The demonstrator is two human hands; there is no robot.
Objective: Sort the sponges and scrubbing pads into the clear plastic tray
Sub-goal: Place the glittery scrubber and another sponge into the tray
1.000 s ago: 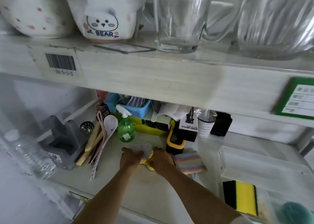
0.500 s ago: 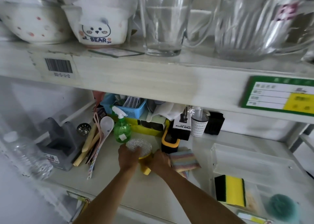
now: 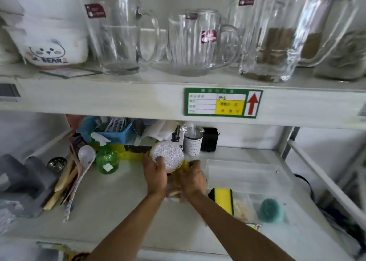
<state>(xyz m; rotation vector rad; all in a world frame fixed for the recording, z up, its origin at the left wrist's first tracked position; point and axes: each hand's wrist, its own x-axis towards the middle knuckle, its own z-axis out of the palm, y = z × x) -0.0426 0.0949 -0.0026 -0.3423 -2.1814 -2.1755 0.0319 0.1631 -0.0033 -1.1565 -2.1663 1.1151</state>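
While both hands meet over the lower shelf (image 3: 111, 197), the left hand (image 3: 155, 174) grips the round silver scrubbing pad (image 3: 167, 155), thumb on its face and fingers curled behind. The right hand (image 3: 191, 178) closes on its yellow backing; what else it holds is blurred. The clear plastic tray (image 3: 245, 173) lies just to the right, touching neither hand, already holding 1 yellow sponge (image 3: 223, 200) and 1 teal scrubber (image 3: 270, 209). Being nearer, the right hand looks better placed to carry the pad across.
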